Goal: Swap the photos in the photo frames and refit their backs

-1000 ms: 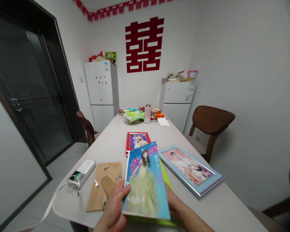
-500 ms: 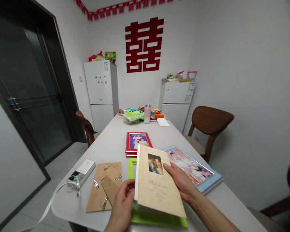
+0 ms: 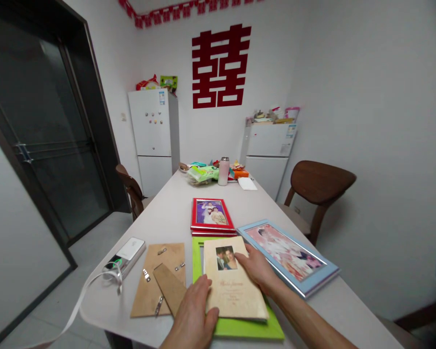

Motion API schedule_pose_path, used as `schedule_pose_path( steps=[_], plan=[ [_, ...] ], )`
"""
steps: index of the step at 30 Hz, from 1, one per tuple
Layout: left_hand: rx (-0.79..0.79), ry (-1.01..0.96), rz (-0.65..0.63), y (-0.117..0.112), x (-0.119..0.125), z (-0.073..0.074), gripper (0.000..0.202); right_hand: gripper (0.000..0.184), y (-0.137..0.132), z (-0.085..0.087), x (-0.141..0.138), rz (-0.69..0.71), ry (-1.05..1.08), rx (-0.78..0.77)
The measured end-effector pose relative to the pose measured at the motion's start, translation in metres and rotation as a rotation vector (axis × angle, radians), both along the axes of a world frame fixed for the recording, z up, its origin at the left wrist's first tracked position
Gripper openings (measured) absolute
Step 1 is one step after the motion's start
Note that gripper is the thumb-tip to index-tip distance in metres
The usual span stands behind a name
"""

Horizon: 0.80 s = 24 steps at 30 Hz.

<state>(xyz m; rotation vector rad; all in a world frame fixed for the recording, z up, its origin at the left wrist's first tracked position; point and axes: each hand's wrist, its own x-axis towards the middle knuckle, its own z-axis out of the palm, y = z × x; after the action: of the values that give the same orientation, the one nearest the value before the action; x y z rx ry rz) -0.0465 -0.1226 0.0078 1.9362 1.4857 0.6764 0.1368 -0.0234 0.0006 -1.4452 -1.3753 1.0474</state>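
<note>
Cream card [image 3: 238, 288] lies long axis near-far; left grip [image 3: 195, 310] spread at left edge, right grip [image 3: 258, 269] over right edge, hold unclear.

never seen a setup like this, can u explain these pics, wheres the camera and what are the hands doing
There's no machine here: these are a person's bare hands, seen by one camera worn on the head, looking forward and down.

On the pale table, a cream printed sheet lies over a green frame. The left hand touches its left edge, fingers spread; the right hand is at its right edge. Whether the right fingers grip underneath is hidden.

To the left are a brown backing board and a white device with a cord. Red frames are stacked beyond, and a blue frame lies to the right.
</note>
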Motion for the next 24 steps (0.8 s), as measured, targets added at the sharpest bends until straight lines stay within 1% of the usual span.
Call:
schedule_pose_path(
  steps=[4, 6, 11, 13, 15, 20, 22, 24],
  plan=[
    [0.014, 0.008, 0.004, 0.0, -0.001, -0.001, 0.058, 0.038, 0.002, -0.002, 0.002, 0.029, 0.076, -0.039],
    [0.027, -0.009, 0.008, 0.0, -0.001, -0.004, 0.06, 0.038, 0.002, -0.003, -0.001, 0.056, 0.05, -0.043],
    [0.003, 0.031, -0.039, -0.001, -0.002, -0.005, 0.065, 0.032, 0.003, -0.001, -0.01, 0.062, -0.337, 0.096],
    [-0.014, 0.046, -0.052, -0.002, -0.002, -0.002, 0.066, 0.031, 0.002, 0.001, -0.011, 0.05, -0.411, 0.135],
    [-0.03, 0.049, -0.063, -0.003, -0.002, 0.0, 0.065, 0.031, 0.0, 0.004, -0.012, 0.022, -0.496, 0.145],
    [-0.034, 0.057, -0.074, -0.002, 0.003, 0.002, 0.061, 0.04, -0.006, 0.007, -0.011, -0.02, -0.973, 0.095],
    [-0.027, 0.069, -0.083, -0.002, 0.004, 0.002, 0.063, 0.042, -0.008, 0.007, -0.011, -0.047, -1.042, 0.109],
    [-0.002, 0.079, -0.094, -0.003, -0.003, 0.001, 0.065, 0.043, -0.01, 0.008, -0.013, -0.073, -1.042, 0.147]
  ],
)
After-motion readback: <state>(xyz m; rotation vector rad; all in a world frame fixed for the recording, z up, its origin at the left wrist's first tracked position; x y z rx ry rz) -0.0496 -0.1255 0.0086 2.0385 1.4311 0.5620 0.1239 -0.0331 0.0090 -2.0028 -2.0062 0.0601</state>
